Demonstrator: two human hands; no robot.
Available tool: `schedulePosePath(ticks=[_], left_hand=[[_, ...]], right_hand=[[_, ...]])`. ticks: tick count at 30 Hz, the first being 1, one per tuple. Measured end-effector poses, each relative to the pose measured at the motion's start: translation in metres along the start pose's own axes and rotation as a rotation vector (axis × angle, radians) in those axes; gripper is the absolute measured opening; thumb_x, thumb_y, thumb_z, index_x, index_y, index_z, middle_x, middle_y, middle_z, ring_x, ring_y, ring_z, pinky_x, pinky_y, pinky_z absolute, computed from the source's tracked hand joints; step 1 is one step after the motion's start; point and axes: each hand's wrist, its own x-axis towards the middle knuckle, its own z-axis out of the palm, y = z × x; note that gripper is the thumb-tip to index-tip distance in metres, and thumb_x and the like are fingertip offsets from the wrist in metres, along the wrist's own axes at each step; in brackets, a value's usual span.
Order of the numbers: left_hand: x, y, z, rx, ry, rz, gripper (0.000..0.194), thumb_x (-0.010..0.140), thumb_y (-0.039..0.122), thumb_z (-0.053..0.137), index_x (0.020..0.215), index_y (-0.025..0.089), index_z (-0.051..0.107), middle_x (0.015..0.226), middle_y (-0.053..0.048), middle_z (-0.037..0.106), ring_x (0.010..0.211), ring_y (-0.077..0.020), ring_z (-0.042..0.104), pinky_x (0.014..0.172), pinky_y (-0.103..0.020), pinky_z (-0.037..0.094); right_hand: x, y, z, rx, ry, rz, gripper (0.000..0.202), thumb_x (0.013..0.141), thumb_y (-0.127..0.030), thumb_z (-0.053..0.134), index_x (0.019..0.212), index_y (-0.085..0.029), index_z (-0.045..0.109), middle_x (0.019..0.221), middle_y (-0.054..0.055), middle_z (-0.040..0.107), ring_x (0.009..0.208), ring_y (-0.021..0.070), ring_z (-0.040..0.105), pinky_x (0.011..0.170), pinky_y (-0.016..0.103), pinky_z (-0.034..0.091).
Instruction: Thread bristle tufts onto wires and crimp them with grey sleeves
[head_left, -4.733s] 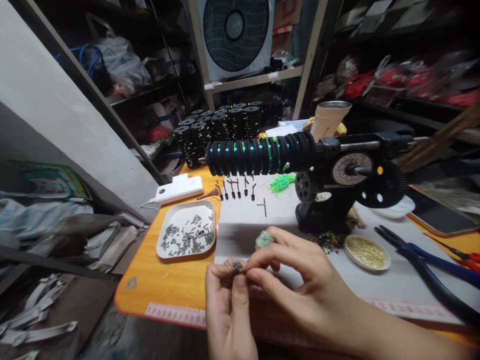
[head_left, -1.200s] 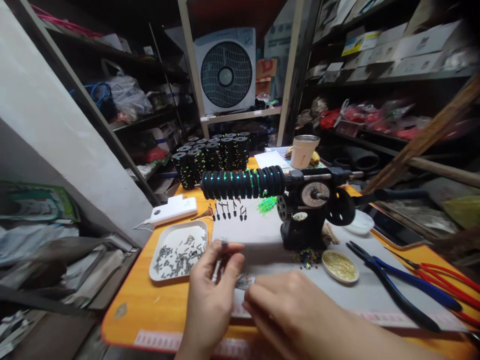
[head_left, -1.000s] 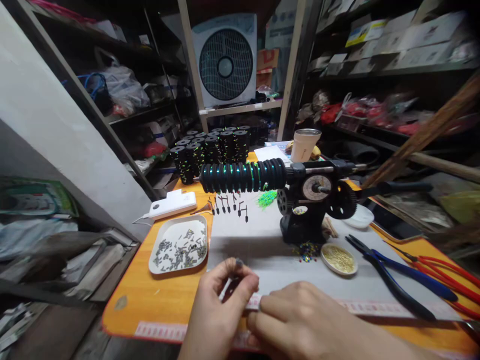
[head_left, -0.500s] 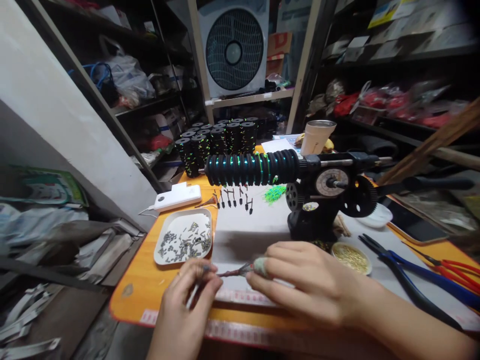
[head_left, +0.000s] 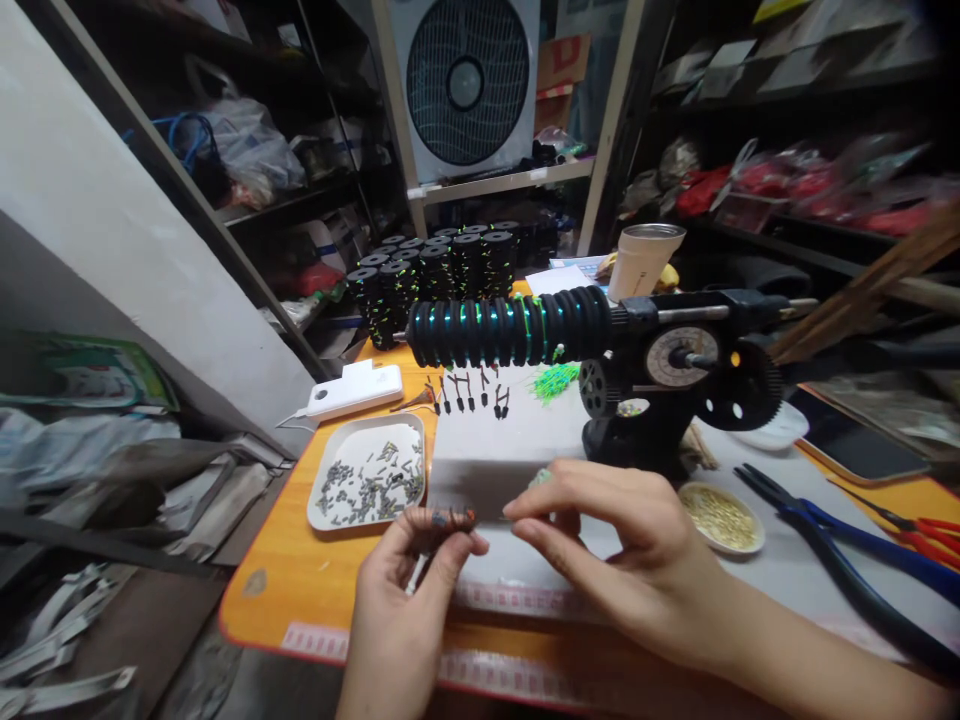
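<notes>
My left hand (head_left: 409, 590) is closed, with thumb and forefinger pinching a small dark piece with a reddish tip (head_left: 470, 516). Just to its right, my right hand (head_left: 622, 540) has thumb and forefinger drawn nearly together. A faint thin line shows in the gap between the hands, too fine to identify. A greenish wrap (head_left: 540, 480) covers one fingertip of the right hand. Both hands are over white paper (head_left: 480, 445) near the table's front edge. Left of them is a white tray (head_left: 315, 505) holding many small metal-looking tubes.
Behind the hands stands a black geared winder (head_left: 679, 355) carrying a ribbed black roll (head_left: 510, 328). Small dark pieces (head_left: 461, 400) lie in a row beside green strands (head_left: 556, 381). At right are a dish of golden bits (head_left: 720, 518), blue-handled pliers (head_left: 817, 540) and an orange-handled tool (head_left: 926, 540).
The dark reddish piece no longer stretches across to my right hand; mostly its tip shows at my left fingers. My left hand has shifted right, and the view has turned slightly.
</notes>
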Motion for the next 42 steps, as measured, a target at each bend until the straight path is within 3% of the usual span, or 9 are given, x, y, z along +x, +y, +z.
schedulePosePath(ticks=[5, 13, 17, 21, 26, 31, 34, 38, 42], left_hand=[[-0.014, -0.002, 0.019, -0.306, 0.145, -0.095, 0.033, 0.057, 0.044, 0.091, 0.072, 0.021, 0.071, 0.072, 0.003, 0.075, 0.068, -0.0107, 0.069, 0.067, -0.014, 0.053], [-0.023, -0.003, 0.039, -0.336, 0.239, 0.018, 0.03, 0.06, 0.04, 0.09, 0.068, 0.021, 0.07, 0.072, 0.004, 0.07, 0.072, -0.0103, 0.068, 0.072, -0.014, 0.054], [-0.026, -0.003, 0.037, -0.463, 0.13, -0.135, 0.031, 0.064, 0.038, 0.089, 0.083, 0.02, 0.074, 0.068, 0.002, 0.066, 0.052, -0.0049, 0.057, 0.05, -0.011, 0.045], [-0.023, -0.001, 0.03, -0.64, -0.007, -0.197, 0.028, 0.068, 0.036, 0.088, 0.074, 0.014, 0.071, 0.06, 0.004, 0.058, 0.039, 0.0039, 0.034, 0.042, -0.008, 0.028], [-0.021, 0.001, 0.021, -0.638, 0.082, -0.148, 0.024, 0.07, 0.032, 0.087, 0.075, 0.015, 0.071, 0.063, 0.004, 0.06, 0.042, 0.0027, 0.033, 0.044, -0.006, 0.033], [-0.027, -0.004, 0.019, -0.518, 0.2, -0.149, 0.03, 0.061, 0.04, 0.09, 0.074, 0.02, 0.073, 0.067, 0.003, 0.063, 0.058, -0.0051, 0.055, 0.056, -0.008, 0.046], [-0.03, -0.007, 0.022, -0.444, 0.253, -0.069, 0.03, 0.061, 0.043, 0.089, 0.074, 0.022, 0.073, 0.069, 0.003, 0.063, 0.063, -0.0072, 0.058, 0.062, -0.01, 0.049], [-0.033, -0.006, 0.026, -0.449, 0.222, -0.092, 0.031, 0.061, 0.043, 0.089, 0.072, 0.02, 0.072, 0.069, 0.002, 0.062, 0.064, -0.0086, 0.058, 0.063, -0.012, 0.05], [-0.035, -0.005, 0.031, -0.6, 0.165, -0.198, 0.031, 0.06, 0.041, 0.091, 0.07, 0.019, 0.072, 0.061, 0.003, 0.059, 0.05, -0.0032, 0.047, 0.048, -0.008, 0.041]], right_hand=[[-0.002, 0.0, 0.008, 0.047, -0.004, 0.053, 0.013, 0.09, -0.013, 0.065, 0.087, -0.011, 0.077, 0.069, 0.006, 0.063, 0.062, 0.0128, 0.057, 0.054, 0.022, 0.042], [-0.008, 0.001, 0.013, 0.033, 0.04, 0.081, 0.012, 0.09, -0.012, 0.065, 0.09, -0.014, 0.076, 0.068, 0.003, 0.06, 0.061, 0.0127, 0.055, 0.053, 0.023, 0.041], [-0.006, -0.002, 0.013, 0.021, 0.048, 0.065, 0.01, 0.087, -0.008, 0.062, 0.084, -0.013, 0.071, 0.067, 0.001, 0.056, 0.062, 0.0118, 0.054, 0.054, 0.022, 0.042], [-0.007, -0.004, 0.011, 0.054, -0.014, 0.037, 0.009, 0.085, -0.006, 0.062, 0.08, -0.012, 0.067, 0.065, 0.0, 0.053, 0.061, 0.0119, 0.051, 0.054, 0.023, 0.04], [-0.007, -0.003, 0.005, 0.07, -0.077, -0.087, 0.013, 0.089, -0.006, 0.06, 0.088, -0.009, 0.073, 0.071, 0.005, 0.058, 0.061, 0.0128, 0.052, 0.05, 0.023, 0.038], [-0.003, 0.001, 0.002, 0.037, -0.015, -0.007, 0.01, 0.09, -0.01, 0.065, 0.09, -0.012, 0.074, 0.073, 0.005, 0.063, 0.065, 0.0127, 0.057, 0.058, 0.023, 0.044], [-0.004, 0.0, 0.004, 0.058, -0.046, 0.026, 0.01, 0.091, -0.013, 0.065, 0.09, -0.015, 0.075, 0.074, 0.004, 0.064, 0.064, 0.0121, 0.058, 0.057, 0.023, 0.043], [-0.005, -0.004, 0.007, 0.048, -0.06, 0.075, 0.014, 0.091, -0.009, 0.06, 0.086, -0.016, 0.071, 0.071, 0.002, 0.062, 0.064, 0.012, 0.057, 0.056, 0.022, 0.042], [-0.005, -0.007, 0.01, 0.039, -0.024, 0.101, 0.016, 0.091, -0.008, 0.056, 0.079, -0.015, 0.064, 0.07, 0.001, 0.06, 0.062, 0.0113, 0.056, 0.056, 0.022, 0.041]])
